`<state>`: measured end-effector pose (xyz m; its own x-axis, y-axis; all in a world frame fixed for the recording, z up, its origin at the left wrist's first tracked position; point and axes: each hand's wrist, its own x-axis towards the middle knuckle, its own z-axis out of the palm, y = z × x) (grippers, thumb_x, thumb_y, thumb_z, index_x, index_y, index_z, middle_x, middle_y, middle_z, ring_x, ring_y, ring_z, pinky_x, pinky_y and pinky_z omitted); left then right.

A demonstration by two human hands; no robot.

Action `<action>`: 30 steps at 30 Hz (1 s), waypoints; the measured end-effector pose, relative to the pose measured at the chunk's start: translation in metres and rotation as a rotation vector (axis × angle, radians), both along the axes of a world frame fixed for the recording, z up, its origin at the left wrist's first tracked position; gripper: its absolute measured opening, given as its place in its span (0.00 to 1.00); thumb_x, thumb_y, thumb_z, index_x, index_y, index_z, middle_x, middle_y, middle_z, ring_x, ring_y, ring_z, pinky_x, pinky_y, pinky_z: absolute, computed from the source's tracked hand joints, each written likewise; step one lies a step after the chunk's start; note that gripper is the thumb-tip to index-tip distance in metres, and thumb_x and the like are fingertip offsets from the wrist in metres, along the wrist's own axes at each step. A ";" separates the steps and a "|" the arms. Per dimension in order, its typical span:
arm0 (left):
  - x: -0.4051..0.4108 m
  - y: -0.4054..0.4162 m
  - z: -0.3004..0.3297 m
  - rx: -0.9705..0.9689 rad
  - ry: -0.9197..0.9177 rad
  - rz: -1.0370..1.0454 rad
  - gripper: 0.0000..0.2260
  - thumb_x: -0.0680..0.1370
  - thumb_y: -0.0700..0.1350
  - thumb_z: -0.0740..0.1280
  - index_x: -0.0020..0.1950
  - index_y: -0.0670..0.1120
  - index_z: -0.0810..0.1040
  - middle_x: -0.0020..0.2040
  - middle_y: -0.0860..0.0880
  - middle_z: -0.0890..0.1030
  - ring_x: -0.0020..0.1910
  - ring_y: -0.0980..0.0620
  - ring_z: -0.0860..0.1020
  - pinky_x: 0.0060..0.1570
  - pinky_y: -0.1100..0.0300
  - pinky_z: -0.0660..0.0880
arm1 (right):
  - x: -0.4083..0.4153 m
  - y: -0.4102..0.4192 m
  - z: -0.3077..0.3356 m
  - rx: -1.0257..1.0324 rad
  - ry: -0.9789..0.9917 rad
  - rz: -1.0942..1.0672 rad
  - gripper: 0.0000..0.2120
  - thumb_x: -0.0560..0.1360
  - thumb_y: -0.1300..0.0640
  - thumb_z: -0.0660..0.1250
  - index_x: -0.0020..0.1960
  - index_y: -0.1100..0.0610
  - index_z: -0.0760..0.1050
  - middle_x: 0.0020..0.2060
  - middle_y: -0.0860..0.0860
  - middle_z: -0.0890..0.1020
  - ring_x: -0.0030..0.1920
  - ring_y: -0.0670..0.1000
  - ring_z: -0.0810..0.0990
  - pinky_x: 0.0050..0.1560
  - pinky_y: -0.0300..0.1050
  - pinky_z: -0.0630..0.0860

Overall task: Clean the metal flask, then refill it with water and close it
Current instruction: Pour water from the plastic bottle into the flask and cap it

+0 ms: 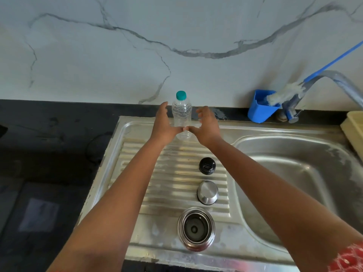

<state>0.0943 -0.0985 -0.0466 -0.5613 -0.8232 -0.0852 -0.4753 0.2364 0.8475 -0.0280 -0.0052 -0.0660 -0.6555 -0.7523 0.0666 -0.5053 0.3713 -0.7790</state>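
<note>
Steel flask stands open-mouthed on the flat front edge of the sink drainboard, at about 6 o'clock in view; inside looks dark, water level cannot be told. Its metal cup-lid sits upside down just beyond it at 12 o'clock from the flask, and the black stopper just beyond that, all three in a line and apart from each other. Both arms reach far forward to the clear plastic bottle with teal cap, upright at the back rim of the drainboard. Left hand and right hand flank it, fingers spread and loosely curved, thumbs nearly meeting low in front of the bottle; whether either actually touches it cannot be told, and neither has closed round it. Judged step: fetching water for the refill or rinse. Next move calls for a firm wrap on the thin bottle, uncapping, then pouring into the narrow flask mouth. Basin lies at 3 o'clock, tap above it. Dark bench at 9 o'clock, marble-veined wall behind. Blue holder with a bottle brush stands at 2 o'clock.
</note>
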 end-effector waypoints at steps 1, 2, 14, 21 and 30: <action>0.006 0.008 0.000 0.000 0.008 0.031 0.46 0.69 0.43 0.80 0.79 0.47 0.56 0.76 0.44 0.64 0.74 0.48 0.65 0.71 0.51 0.67 | 0.002 0.010 0.001 -0.020 -0.001 -0.026 0.26 0.70 0.57 0.77 0.63 0.57 0.69 0.61 0.53 0.73 0.57 0.50 0.75 0.54 0.42 0.74; 0.014 0.018 -0.001 0.004 0.025 0.067 0.43 0.69 0.43 0.79 0.78 0.46 0.58 0.75 0.44 0.65 0.72 0.48 0.67 0.68 0.52 0.68 | 0.005 0.021 0.003 -0.033 0.009 -0.040 0.24 0.71 0.58 0.76 0.62 0.56 0.70 0.59 0.52 0.74 0.54 0.49 0.75 0.51 0.38 0.73; 0.080 0.124 -0.074 0.443 -0.090 -0.165 0.13 0.75 0.36 0.72 0.49 0.54 0.78 0.50 0.52 0.81 0.51 0.51 0.80 0.51 0.53 0.77 | 0.058 0.170 -0.039 0.287 -0.088 0.160 0.26 0.66 0.46 0.79 0.59 0.49 0.74 0.55 0.45 0.72 0.55 0.48 0.74 0.55 0.45 0.75; 0.066 0.132 -0.066 0.324 -0.144 -0.178 0.12 0.74 0.35 0.69 0.55 0.47 0.78 0.53 0.49 0.81 0.52 0.49 0.80 0.57 0.50 0.77 | 0.067 0.173 -0.042 0.177 -0.038 0.103 0.16 0.76 0.47 0.70 0.60 0.54 0.75 0.55 0.49 0.76 0.54 0.53 0.78 0.52 0.48 0.77; 0.028 0.124 -0.043 0.239 -0.210 -0.160 0.19 0.76 0.33 0.63 0.67 0.43 0.74 0.59 0.46 0.79 0.57 0.47 0.78 0.52 0.58 0.72 | 0.051 0.133 -0.035 0.295 0.019 0.076 0.28 0.75 0.57 0.70 0.70 0.53 0.63 0.66 0.55 0.67 0.62 0.58 0.74 0.60 0.54 0.74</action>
